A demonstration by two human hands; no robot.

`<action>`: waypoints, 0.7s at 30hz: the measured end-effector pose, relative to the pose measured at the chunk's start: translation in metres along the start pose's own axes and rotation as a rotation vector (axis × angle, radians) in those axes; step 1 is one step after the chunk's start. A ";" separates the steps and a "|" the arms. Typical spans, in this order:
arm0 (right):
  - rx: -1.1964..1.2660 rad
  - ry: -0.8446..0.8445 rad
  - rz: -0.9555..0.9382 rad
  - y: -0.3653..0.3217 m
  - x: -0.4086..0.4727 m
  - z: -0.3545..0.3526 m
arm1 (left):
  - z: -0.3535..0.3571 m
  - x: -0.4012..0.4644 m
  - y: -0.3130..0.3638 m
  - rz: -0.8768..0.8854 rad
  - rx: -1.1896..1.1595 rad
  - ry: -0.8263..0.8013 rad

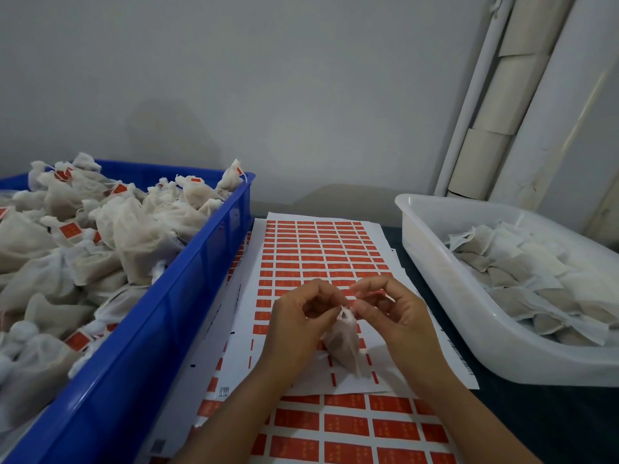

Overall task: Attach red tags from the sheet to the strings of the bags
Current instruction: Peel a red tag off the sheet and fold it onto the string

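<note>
Head view, logged near to far.

6 o'clock, nearest: a lower sheet (351, 426) of large red labels, partly under the forearms.

Centre: both hands work over the upper tag sheet (318, 249), whose near rows are already stripped to white backing. Left hand (294, 326) has fingers curled, thumb and forefinger pinching the gathered neck of one small bag (341, 346), which hangs below the pinch, just above the sheet. Right hand (392, 309) has fingers curled too, fingertips pinching a red tag (375, 294) close to the bag's neck. The string itself is too fine and blurred to trace.

Judgement, step in hand: folding the tag round the string. To do it well: hold the string taut between the two pinches, lay it along the tag's middle, fold the halves edge to edge, then press flat from the fold outward. Keep adhesive off the mesh of the bag.

9 o'clock: blue crate (187, 316) heaped with tagged bags (70, 231).

3 o'clock: clear tub (432, 259) holding untagged bags (522, 262), presumably the supply.

12 o'clock, farthest: grey wall (301, 78); pipes (502, 95) at 1 o'clock.
</note>
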State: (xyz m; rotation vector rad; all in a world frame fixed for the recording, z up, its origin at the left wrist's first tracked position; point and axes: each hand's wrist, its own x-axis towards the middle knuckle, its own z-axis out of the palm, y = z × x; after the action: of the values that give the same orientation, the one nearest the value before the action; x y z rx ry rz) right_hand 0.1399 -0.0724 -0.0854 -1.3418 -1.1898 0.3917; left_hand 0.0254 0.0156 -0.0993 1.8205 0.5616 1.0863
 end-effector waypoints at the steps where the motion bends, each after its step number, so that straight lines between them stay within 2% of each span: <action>1: -0.037 0.011 0.013 0.001 0.000 0.000 | 0.000 0.000 0.000 -0.010 -0.007 0.005; 7: -0.104 -0.013 0.060 0.004 0.000 0.002 | 0.000 0.000 0.001 -0.027 -0.036 0.009; 17: -0.273 -0.010 -0.061 0.001 0.000 -0.003 | 0.001 -0.001 -0.002 -0.026 -0.049 -0.009; 21: -0.220 -0.002 0.020 0.002 -0.001 0.000 | 0.001 0.000 -0.003 -0.021 -0.049 -0.021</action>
State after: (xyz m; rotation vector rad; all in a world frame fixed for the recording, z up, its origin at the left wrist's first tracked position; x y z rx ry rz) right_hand 0.1406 -0.0725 -0.0872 -1.5429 -1.2497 0.2826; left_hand 0.0264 0.0165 -0.1026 1.7777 0.5358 1.0574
